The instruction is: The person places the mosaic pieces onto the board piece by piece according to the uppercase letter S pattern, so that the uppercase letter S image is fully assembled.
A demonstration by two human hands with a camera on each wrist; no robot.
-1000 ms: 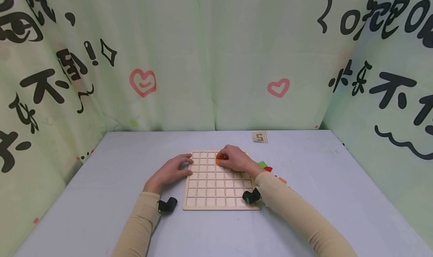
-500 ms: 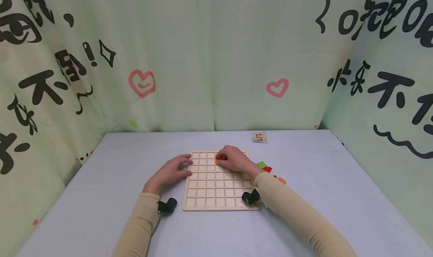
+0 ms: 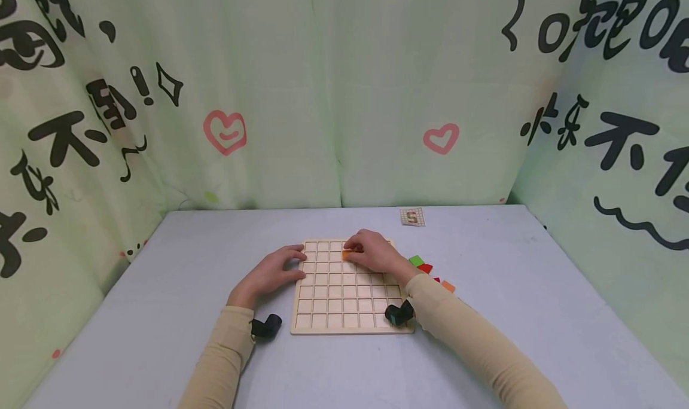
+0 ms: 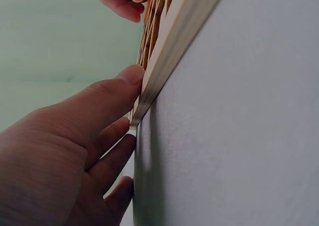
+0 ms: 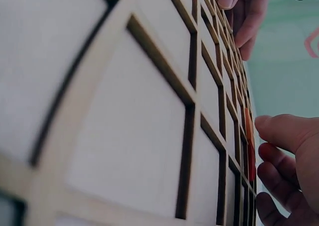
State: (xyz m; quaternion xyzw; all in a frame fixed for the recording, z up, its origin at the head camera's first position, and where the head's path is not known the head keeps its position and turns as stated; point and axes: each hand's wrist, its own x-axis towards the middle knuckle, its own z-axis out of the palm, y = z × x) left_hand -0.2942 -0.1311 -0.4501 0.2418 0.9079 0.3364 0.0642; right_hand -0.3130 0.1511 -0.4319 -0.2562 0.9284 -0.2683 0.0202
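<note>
A square wooden grid board [image 3: 335, 289] lies on the table. Along its upper left edge rests my left hand [image 3: 274, 269], thumb and fingertips touching the rim; the left wrist view shows the thumb [image 4: 109, 96] against the wood. Over the board's far part, my right hand [image 3: 374, 252] has its fingertips right at an orange tile [image 3: 345, 256] in the grid. In the right wrist view the thumb [image 5: 271, 128] is close beside the orange tile [image 5: 248, 122], the other fingers bent beside a red tile [image 5: 251, 163]. My right hand partly covers these tiles in the head view.
Right of the board, partly behind my right forearm, are a green tile [image 3: 417, 261], a red tile [image 3: 425, 268] and an orange tile [image 3: 448, 286]. A small printed grid card [image 3: 412, 217] lies near the table's far edge. Printed curtains [image 3: 334, 98] surround the table.
Both hands keep nearly the same places. My right fingers shift only very slightly at the orange tile.
</note>
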